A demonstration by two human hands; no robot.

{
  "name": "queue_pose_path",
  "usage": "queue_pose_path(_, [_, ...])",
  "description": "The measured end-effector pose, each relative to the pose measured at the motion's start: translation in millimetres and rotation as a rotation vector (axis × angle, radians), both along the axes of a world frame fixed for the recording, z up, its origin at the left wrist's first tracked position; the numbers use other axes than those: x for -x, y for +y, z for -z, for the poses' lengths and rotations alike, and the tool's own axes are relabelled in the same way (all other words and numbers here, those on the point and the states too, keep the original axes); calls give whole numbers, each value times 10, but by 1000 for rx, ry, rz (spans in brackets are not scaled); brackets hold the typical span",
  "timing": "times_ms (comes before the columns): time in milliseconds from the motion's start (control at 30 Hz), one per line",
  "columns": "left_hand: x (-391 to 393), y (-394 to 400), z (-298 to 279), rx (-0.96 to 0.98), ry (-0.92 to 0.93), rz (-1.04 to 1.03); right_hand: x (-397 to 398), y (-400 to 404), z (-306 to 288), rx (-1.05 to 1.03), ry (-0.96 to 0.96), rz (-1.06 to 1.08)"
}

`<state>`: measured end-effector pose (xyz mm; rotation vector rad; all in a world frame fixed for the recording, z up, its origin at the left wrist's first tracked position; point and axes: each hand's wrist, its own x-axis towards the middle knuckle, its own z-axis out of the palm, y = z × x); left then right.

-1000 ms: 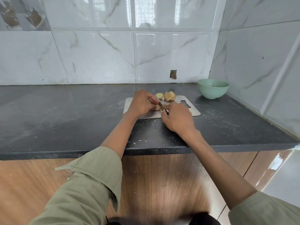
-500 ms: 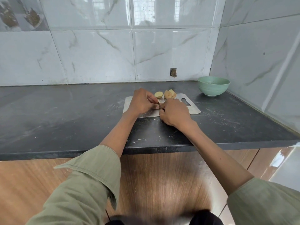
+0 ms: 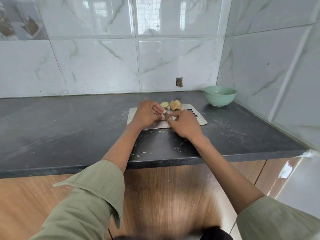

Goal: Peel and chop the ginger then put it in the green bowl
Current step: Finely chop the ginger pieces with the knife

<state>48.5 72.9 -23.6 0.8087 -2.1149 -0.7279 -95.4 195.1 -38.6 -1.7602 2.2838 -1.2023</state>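
A steel cutting board [image 3: 199, 119] lies on the dark counter. My left hand [image 3: 146, 113] pinches a small pale piece of ginger [image 3: 162, 116] over the board. My right hand [image 3: 184, 124] grips a small knife [image 3: 167, 115], forefinger stretched along its back, the blade against that piece. Two peeled yellow ginger chunks, one small [image 3: 164, 105] and one larger [image 3: 175, 105], sit at the board's far edge. The green bowl [image 3: 220, 96] stands at the back right, beyond the board.
The black counter [image 3: 69, 129] runs wide to the left, with white scraps scattered near its front edge. Tiled walls close the back and the right side [image 3: 277, 75]. A small hole in the back wall [image 3: 179, 82] sits behind the board.
Both hands stay together over the board. My right hand has shifted slightly and its forefinger now lies stretched along the knife, with the blade showing between the hands.
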Motion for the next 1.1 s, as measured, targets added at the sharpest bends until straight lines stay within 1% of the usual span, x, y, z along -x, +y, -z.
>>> queue_pose_path(100, [7, -4, 5, -8, -7, -13, 7, 32, -46, -12, -115, -37])
queue_pose_path(200, [4, -7, -4, -18, -14, -21, 12, 57, -87, 13, -276, -90])
queue_pose_path(300, [4, -13, -2, -19, -20, -14, 39, 85, -110, 59, -521, -121])
queue_pose_path(367, [1, -16, 0, 3, -36, 7, 56, 112, -141, 69, -650, -104])
queue_pose_path(467, [11, 10, -3, 40, -82, 24, 44, 145, -213, 29, -717, -64])
queue_pose_path(533, [20, 22, -3, 52, -104, 20, 52, 140, -236, -25, -686, -54])
queue_pose_path(600, [24, 18, 0, 50, -112, 7, 85, 110, -221, -82, -617, -68])
queue_pose_path(667, [22, 17, 0, 35, -98, -11, 102, 90, -201, -109, -612, -69])
queue_pose_path(800, [13, 22, 2, 28, -61, -25, 69, 105, -181, -68, -609, -136])
queue_pose_path(833, [10, 23, 4, 28, -54, -24, 63, 102, -168, -59, -584, -154])
queue_pose_path(933, [11, 22, 2, 39, -33, -19, 55, 68, -127, -91, -348, -174])
queue_pose_path(1000, [9, 25, -8, 29, -35, -23, 33, 59, -123, -130, -197, -138])
queue_pose_path(1033, [5, 28, -14, 18, -37, -22, 33, 52, -122, -140, -148, -126])
queue_pose_path(1100, [1, 26, -19, 5, -40, -11, 29, 81, -139, -149, -126, -139])
